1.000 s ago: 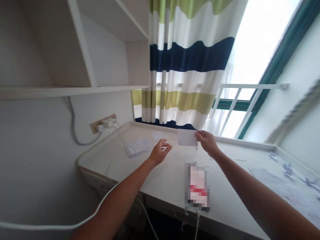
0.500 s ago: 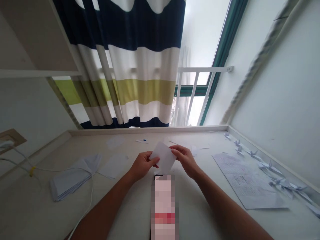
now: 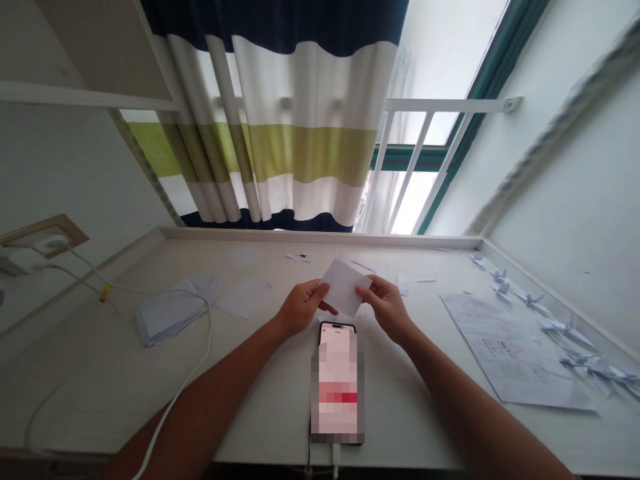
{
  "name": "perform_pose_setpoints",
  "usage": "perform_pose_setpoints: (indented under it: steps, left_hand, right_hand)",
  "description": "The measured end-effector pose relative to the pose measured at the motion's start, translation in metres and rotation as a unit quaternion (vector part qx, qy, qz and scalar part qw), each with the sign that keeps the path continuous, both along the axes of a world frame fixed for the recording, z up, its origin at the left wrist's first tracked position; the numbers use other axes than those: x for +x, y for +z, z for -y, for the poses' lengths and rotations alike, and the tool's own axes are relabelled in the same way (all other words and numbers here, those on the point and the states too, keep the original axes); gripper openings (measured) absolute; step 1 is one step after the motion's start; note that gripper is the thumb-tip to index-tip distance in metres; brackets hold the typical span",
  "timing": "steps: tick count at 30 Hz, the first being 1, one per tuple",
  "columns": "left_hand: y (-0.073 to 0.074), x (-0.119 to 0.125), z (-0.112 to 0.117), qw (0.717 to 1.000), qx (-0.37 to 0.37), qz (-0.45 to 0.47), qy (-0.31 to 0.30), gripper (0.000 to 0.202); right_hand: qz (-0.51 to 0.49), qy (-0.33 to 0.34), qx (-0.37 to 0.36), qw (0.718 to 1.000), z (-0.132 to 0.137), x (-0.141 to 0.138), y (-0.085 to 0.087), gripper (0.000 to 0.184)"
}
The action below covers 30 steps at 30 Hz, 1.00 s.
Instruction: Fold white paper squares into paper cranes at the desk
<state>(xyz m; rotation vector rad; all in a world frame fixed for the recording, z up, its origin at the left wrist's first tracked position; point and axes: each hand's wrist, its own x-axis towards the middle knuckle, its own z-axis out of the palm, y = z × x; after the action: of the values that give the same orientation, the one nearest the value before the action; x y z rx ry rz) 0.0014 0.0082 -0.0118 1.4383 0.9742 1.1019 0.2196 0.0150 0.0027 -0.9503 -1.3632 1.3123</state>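
A small white square of paper (image 3: 345, 287) is held up over the desk by both hands. My left hand (image 3: 300, 308) pinches its left edge with fingers closed. My right hand (image 3: 386, 307) pinches its right edge, fingers closed too. Just below the hands a phone (image 3: 337, 380) lies flat on the white desk (image 3: 100, 387), with a cable plugged in at its near end.
A stack of white paper squares (image 3: 173, 310) lies at the left, with a white cable (image 3: 195, 373) looping past it from a wall socket (image 3: 43, 237). A printed sheet (image 3: 510, 350) and several folded paper cranes (image 3: 560, 327) lie along the right wall. A striped curtain (image 3: 280, 133) hangs behind.
A second ago only my right hand held the paper; my left hand has joined it. The view has swung right and down, and the hands hold the paper above the phone.
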Motion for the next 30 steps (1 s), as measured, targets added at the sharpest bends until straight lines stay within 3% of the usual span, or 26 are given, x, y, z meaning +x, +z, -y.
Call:
perform_pose_setpoints:
  steps: [5,12,18,23,25,28,30]
  left_hand:
    - [0.003,-0.002,0.004,0.998,0.006,-0.053,-0.044,0.053]
    - [0.004,0.002,0.006,0.998,0.038,-0.04,0.012,0.056]
    - [0.002,0.004,0.007,0.999,0.043,-0.026,0.017,0.055]
    - [-0.005,-0.003,0.002,0.997,0.051,-0.053,-0.019,0.067]
    - [-0.008,-0.009,-0.002,0.992,0.071,-0.108,0.01,0.068]
    - [-0.01,-0.018,-0.009,0.978,0.078,-0.192,0.03,0.056]
    - [-0.01,-0.023,-0.011,0.97,0.1,-0.22,0.001,0.041]
  right_hand:
    - [-0.005,0.024,-0.013,1.0,0.001,0.002,0.003,0.04]
    - [-0.023,0.004,-0.003,1.0,0.001,0.005,0.007,0.038]
    - [-0.036,0.062,-0.034,0.997,0.005,0.005,0.01,0.038]
    - [-0.041,-0.058,-0.018,0.997,0.0,0.007,0.011,0.03]
    - [-0.049,-0.088,-0.012,0.995,-0.004,0.01,0.011,0.028]
    - [-0.057,-0.098,-0.014,0.993,-0.006,0.011,0.011,0.028]
    - [-0.053,-0.097,-0.013,0.994,-0.005,0.009,0.012,0.027]
